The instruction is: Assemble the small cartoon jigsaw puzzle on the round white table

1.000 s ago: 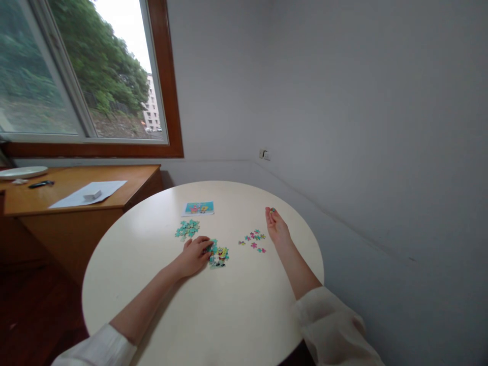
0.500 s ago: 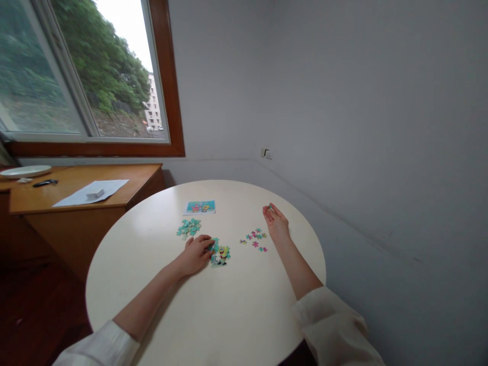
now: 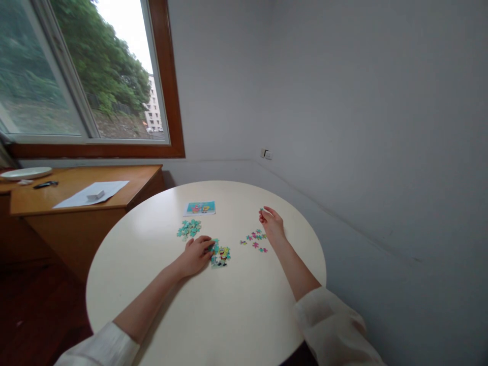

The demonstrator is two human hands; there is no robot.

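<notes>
My right hand (image 3: 271, 221) is raised above the table's right side, its fingertips pinched on a small greenish puzzle piece (image 3: 261, 210). Several loose pink, green and yellow puzzle pieces (image 3: 255, 245) lie just below and left of that hand. My left hand (image 3: 197, 255) lies palm down, fingers apart, its fingertips touching the left edge of a partly joined puzzle (image 3: 222, 255) with a yellow cartoon figure. The fingers hide part of that edge. Beyond the left hand is a heap of teal puzzle pieces (image 3: 189, 229).
A picture card (image 3: 200, 208) lies toward the back of the round white table (image 3: 229, 315). To the left, a wooden desk (image 3: 141, 180) bears a sheet of paper (image 3: 82, 197) with a small white box (image 3: 95, 195), a black object (image 3: 46, 184) and a white plate (image 3: 26, 173).
My right hand has turned over and shifted slightly left. Its fingers have gone from spread, palm up, to pinching the puzzle piece. My left hand stays in place.
</notes>
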